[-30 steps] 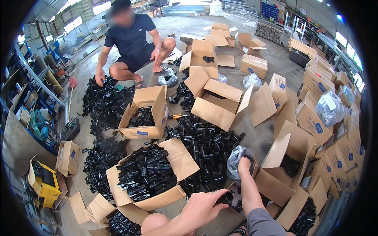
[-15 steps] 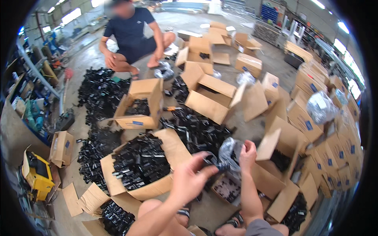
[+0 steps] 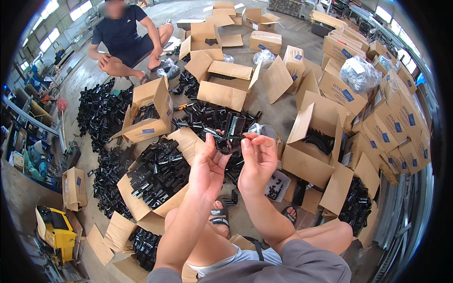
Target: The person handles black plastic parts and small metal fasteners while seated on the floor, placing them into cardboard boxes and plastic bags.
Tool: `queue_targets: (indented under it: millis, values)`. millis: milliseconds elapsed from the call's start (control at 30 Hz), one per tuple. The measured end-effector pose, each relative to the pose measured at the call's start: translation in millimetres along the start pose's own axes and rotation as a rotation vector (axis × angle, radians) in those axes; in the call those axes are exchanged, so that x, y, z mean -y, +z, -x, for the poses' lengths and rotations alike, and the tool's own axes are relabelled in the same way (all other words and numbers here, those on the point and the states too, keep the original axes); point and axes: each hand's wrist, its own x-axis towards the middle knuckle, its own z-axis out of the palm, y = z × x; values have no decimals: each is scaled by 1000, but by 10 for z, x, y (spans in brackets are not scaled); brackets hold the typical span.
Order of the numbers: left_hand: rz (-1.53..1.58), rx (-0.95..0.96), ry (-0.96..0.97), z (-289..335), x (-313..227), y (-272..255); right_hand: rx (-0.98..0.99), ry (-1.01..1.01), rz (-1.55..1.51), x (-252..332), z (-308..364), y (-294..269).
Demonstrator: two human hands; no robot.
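In front of me, my left hand (image 3: 207,165) is closed round a glossy black bracket (image 3: 233,126) with a curved, clamp-like lower part. My right hand (image 3: 257,160) pinches a thin dark piece (image 3: 237,137) against the bracket's side; its exact kind is too small to tell. Behind the right fingers shows a clear plastic bag (image 3: 267,131), partly hidden. Below the hands stands a small white tray (image 3: 286,181) with small black parts in it. Left of my left wrist, an open carton (image 3: 132,200) is heaped with black brackets (image 3: 158,177).
Black parts (image 3: 111,170) lie piled on the floor to the left. Open cartons (image 3: 302,162) stand around, and closed cartons (image 3: 384,134) are stacked at right. Another person (image 3: 123,35) sits at the far left. A yellow-and-black case (image 3: 59,231) stands at lower left.
My right hand has left the plastic bag and come to the black bracket in my left hand. Both hands are now together, farther from my body. The view has shifted.
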Motion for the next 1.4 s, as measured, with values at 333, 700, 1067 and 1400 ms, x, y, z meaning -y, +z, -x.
queue_targets:
  millis: [333, 700, 1067, 1400]
  values:
    - [47, 40, 53, 27, -16, 67, -53, -132, 52, -73, 44, 102]
    - [-154, 57, 374, 40, -25, 86, -131, 201, -95, -30, 39, 23]
    - [-387, 148, 561, 124, -1, 152, -88, 675, -484, 112, -3, -172]
    - [-463, 193, 600, 181, 64, 198, -112, 745, -664, 74, 86, -215]
